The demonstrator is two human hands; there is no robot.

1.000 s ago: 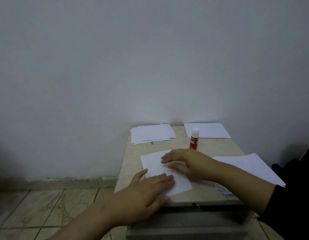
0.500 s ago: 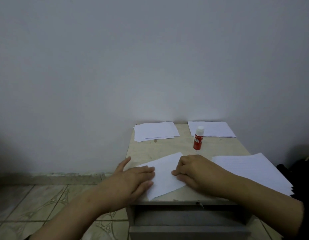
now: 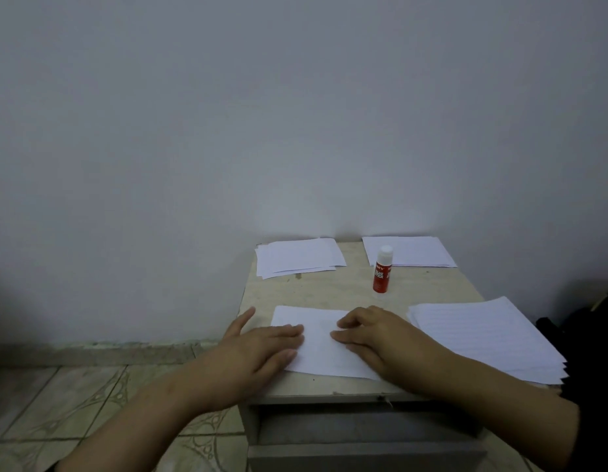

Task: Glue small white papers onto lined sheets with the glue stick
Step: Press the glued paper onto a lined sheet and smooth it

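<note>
On the small worktop (image 3: 330, 291) the lined sheet (image 3: 321, 345) now lies squarer to the front edge than a moment ago, left hand (image 3: 261, 349) flat on it, right hand (image 3: 374, 335) loosely curled pressing, glue stick (image 3: 381, 274) standing capped behind, so the pasting looks finished.

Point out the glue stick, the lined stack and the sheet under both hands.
glue stick (image 3: 381, 275): head view, red body.
lined stack (image 3: 483, 335): head view, top sheet.
sheet (image 3: 318, 338): head view, bare middle between hands.
</note>
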